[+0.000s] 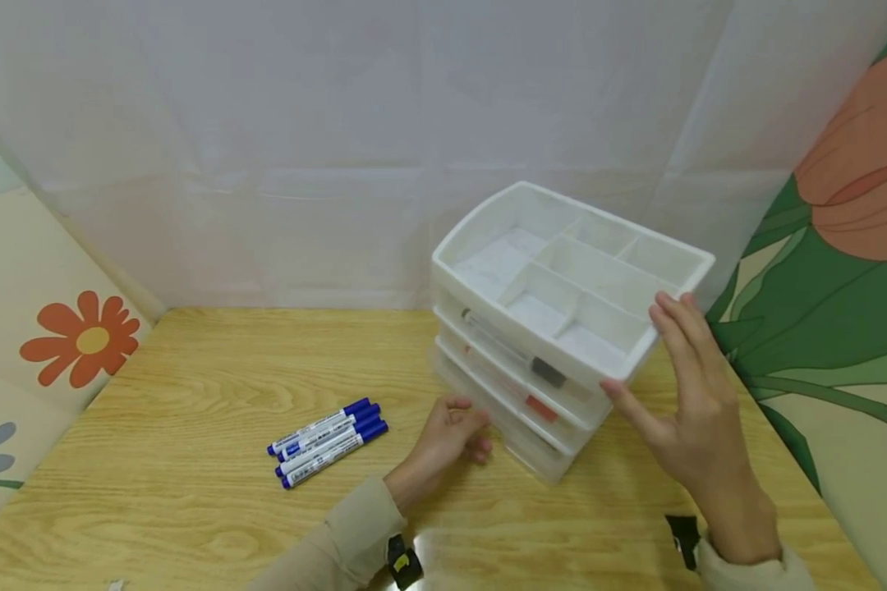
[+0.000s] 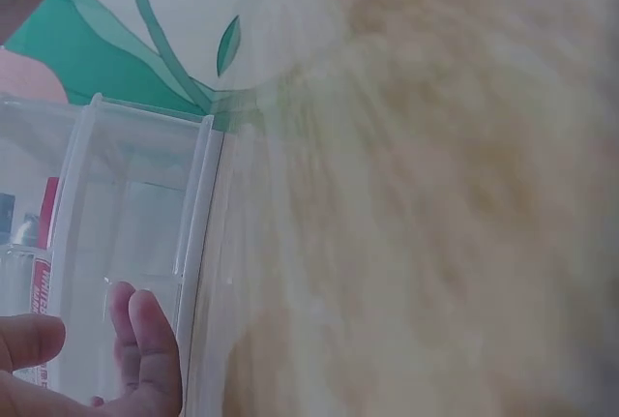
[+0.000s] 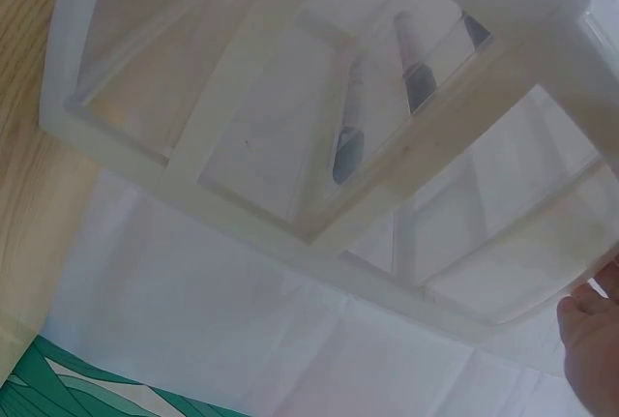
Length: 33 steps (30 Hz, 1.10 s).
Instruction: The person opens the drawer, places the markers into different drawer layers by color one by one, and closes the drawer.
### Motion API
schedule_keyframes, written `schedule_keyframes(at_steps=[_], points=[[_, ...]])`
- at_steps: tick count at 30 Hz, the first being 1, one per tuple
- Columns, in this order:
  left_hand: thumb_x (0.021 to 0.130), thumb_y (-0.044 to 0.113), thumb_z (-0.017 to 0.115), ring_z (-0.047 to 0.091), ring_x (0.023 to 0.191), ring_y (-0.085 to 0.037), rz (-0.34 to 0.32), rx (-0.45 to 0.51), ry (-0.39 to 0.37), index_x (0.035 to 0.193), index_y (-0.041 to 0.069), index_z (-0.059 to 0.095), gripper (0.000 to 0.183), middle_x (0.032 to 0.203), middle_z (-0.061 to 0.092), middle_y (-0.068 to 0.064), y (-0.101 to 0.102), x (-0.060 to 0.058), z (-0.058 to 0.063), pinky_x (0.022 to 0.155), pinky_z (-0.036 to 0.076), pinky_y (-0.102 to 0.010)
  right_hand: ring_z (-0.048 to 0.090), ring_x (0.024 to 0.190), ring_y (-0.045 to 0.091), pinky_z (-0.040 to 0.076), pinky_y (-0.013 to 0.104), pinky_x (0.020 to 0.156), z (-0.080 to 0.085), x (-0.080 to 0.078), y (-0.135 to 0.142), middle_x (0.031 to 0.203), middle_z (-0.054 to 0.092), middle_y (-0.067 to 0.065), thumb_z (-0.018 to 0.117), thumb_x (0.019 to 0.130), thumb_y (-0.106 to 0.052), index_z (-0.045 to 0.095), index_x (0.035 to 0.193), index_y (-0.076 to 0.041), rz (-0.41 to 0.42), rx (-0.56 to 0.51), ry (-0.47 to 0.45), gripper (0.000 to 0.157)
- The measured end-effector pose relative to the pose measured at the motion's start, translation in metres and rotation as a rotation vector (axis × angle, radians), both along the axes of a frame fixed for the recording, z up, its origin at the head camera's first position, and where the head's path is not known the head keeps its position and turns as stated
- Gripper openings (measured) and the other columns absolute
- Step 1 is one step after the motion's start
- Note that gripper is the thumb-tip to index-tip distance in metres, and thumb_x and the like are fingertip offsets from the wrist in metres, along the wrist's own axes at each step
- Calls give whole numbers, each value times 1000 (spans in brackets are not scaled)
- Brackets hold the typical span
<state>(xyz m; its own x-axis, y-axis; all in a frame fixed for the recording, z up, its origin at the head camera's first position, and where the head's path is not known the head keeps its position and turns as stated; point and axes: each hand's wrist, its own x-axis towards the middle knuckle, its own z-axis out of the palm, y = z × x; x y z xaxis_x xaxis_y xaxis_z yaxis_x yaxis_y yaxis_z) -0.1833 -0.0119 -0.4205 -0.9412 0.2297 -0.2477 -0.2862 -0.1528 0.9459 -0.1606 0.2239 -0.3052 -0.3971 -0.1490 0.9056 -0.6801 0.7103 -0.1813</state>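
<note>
A white plastic drawer organizer (image 1: 554, 328) with a divided top tray stands right of the middle of the table. Through its clear drawer fronts show a black-capped marker (image 1: 513, 349) in the upper drawer and a red-capped marker (image 1: 540, 408) in the one below. My left hand (image 1: 447, 439) is at the lowest drawer (image 2: 135, 214), fingers loosely bent against its front and thumb apart from them. At the tray's front right corner, my right hand (image 1: 698, 410) rests with fairly straight fingers, thumb on the front. Several blue-capped markers (image 1: 328, 443) lie side by side left of my left hand.
The wooden table (image 1: 192, 394) meets a white sheet (image 1: 288, 238) at the back. Floral panels (image 1: 820, 345) stand along both sides. A small whitish scrap (image 1: 116, 585) lies at the near left edge.
</note>
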Motion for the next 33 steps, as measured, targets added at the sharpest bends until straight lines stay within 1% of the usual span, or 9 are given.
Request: schedule_keyframes(at_steps=[5, 12, 20, 25, 29, 33], points=[[97, 12, 60, 61, 59, -9, -4, 8, 11, 124, -3, 35, 40, 90, 68, -10, -4, 3, -1, 59, 58, -24, 38, 144, 34, 27, 32, 124, 0, -1, 0, 136, 52, 33, 58, 93, -58, 53, 130, 15, 0, -3, 2, 82], [97, 15, 57, 63, 61, -9, 21, -16, -7, 124, -4, 35, 39, 104, 66, -15, -9, 7, 0, 60, 58, -25, 38, 144, 36, 27, 32, 124, -1, -1, 1, 135, 52, 33, 58, 93, -58, 53, 130, 15, -4, -2, -8, 82], [100, 17, 57, 63, 61, -8, 12, -60, 33, 124, -3, 37, 37, 101, 68, -13, -18, 13, 3, 60, 57, -25, 39, 141, 44, 28, 34, 123, -4, -2, 4, 139, 51, 32, 59, 93, -58, 52, 133, 13, -5, 3, -14, 82], [101, 18, 55, 62, 62, -9, -8, -85, 56, 121, -3, 39, 34, 102, 68, -16, -26, 17, 3, 60, 56, -25, 39, 142, 42, 28, 34, 123, -3, -2, 3, 138, 51, 32, 60, 93, -57, 53, 133, 14, 3, -3, -9, 81], [101, 18, 55, 63, 62, -9, -31, -88, 60, 120, -3, 39, 32, 105, 67, -21, -31, 20, 2, 60, 55, -24, 39, 143, 39, 28, 34, 123, -3, -2, 2, 136, 52, 33, 59, 93, -58, 53, 131, 15, 2, -7, -6, 82], [102, 18, 54, 63, 63, -9, -49, -88, 60, 119, -2, 39, 31, 105, 67, -21, -35, 22, 1, 61, 56, -24, 39, 143, 39, 27, 33, 124, -3, -2, 1, 136, 52, 33, 59, 93, -58, 53, 131, 15, 0, -6, -8, 82]])
